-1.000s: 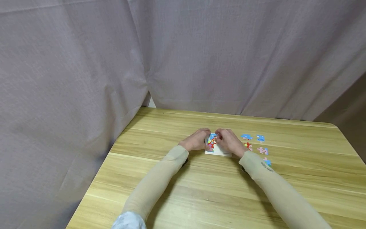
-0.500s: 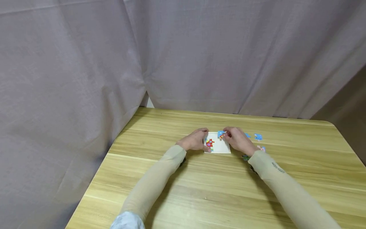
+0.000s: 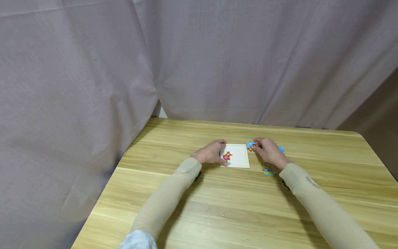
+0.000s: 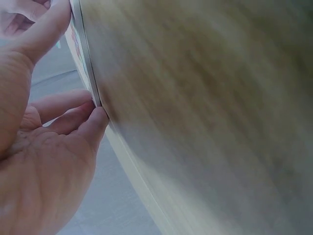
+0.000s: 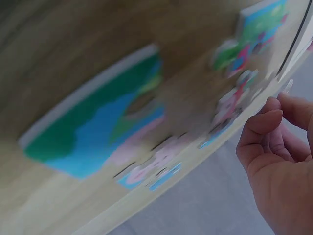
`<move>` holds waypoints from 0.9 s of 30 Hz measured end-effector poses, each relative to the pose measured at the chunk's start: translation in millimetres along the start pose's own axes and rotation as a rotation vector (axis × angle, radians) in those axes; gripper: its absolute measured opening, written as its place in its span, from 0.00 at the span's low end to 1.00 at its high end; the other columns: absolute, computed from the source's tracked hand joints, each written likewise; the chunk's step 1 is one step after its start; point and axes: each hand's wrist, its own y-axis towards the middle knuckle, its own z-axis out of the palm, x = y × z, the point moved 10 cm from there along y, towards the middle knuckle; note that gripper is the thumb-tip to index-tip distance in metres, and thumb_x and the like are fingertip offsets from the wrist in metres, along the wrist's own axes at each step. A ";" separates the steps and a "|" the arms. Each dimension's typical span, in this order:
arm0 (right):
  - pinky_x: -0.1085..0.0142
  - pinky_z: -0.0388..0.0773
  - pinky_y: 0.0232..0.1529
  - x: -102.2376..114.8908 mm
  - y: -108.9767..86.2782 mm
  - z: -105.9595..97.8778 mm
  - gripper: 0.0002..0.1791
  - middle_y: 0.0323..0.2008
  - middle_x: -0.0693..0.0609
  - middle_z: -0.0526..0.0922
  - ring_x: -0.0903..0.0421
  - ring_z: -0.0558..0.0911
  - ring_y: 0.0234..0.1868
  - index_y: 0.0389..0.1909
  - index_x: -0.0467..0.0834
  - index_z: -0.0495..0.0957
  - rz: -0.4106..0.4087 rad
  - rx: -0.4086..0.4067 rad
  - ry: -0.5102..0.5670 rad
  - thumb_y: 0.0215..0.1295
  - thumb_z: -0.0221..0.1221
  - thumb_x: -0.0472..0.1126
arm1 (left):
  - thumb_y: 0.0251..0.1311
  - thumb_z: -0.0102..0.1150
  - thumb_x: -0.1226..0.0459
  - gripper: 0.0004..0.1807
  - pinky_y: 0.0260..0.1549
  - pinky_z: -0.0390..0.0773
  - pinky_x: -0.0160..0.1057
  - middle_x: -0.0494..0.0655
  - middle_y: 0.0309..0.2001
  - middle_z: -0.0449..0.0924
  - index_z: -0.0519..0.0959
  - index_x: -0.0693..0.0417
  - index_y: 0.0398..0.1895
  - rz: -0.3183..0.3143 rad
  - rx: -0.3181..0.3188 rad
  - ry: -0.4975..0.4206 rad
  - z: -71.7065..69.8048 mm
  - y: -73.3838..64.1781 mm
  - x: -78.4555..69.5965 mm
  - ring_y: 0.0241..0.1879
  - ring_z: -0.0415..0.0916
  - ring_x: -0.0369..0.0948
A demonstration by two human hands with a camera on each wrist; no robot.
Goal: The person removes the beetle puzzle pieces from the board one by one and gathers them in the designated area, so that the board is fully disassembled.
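A white square puzzle tray (image 3: pixel 240 157) lies on the table with red and multicoloured puzzle pieces (image 3: pixel 227 156) in its left part. My left hand (image 3: pixel 211 152) holds the tray at its left side, fingers at the far corner and thumb at the near one. In the left wrist view, fingertips sit right at the tray's edge (image 4: pixel 89 61). Just right of the tray, my right hand (image 3: pixel 270 152) pinches a blue puzzle piece (image 3: pixel 250 144) with red and yellow on it between thumb and fingers. In the right wrist view, that hand (image 5: pixel 281 156) hides most of its piece.
Loose puzzle pieces lie right of the tray: a green and purple one (image 3: pixel 268 171) and a blue one (image 3: pixel 281 148) partly behind the right hand. The right wrist view shows a large green-and-blue piece (image 5: pixel 93 127) and pink ones (image 5: pixel 161 156). A grey curtain (image 3: pixel 211 62) hangs behind the table.
My right hand has lifted the blue piece out of the tray's upper left and carried it right, past the tray's edge. The left hand keeps its hold on the tray.
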 end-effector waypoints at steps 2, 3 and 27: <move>0.60 0.81 0.40 -4.3 -0.9 -0.5 0.22 0.43 0.35 0.88 0.53 0.80 0.33 0.66 0.22 0.75 0.010 0.004 -0.001 0.80 0.59 0.33 | 0.63 0.80 0.53 0.19 0.85 0.64 0.40 0.50 0.85 0.64 0.80 0.53 0.41 0.004 0.000 -0.001 0.1 -0.2 -0.4 0.84 0.64 0.47; 0.59 0.82 0.41 -5.7 -1.3 -0.7 0.22 0.44 0.35 0.88 0.53 0.80 0.34 0.66 0.22 0.75 0.011 0.004 -0.003 0.80 0.59 0.33 | 0.63 0.80 0.53 0.19 0.85 0.64 0.40 0.50 0.85 0.64 0.80 0.52 0.41 0.004 0.000 0.001 0.1 -0.2 -0.6 0.84 0.64 0.47; 0.62 0.74 0.36 -10.2 1.3 3.9 0.19 0.32 0.45 0.80 0.55 0.75 0.28 0.62 0.22 0.79 0.027 0.059 -0.034 0.77 0.61 0.31 | 0.60 0.82 0.53 0.20 0.83 0.66 0.36 0.49 0.84 0.67 0.79 0.52 0.39 0.018 -0.024 0.009 -1.2 1.1 0.4 0.82 0.66 0.45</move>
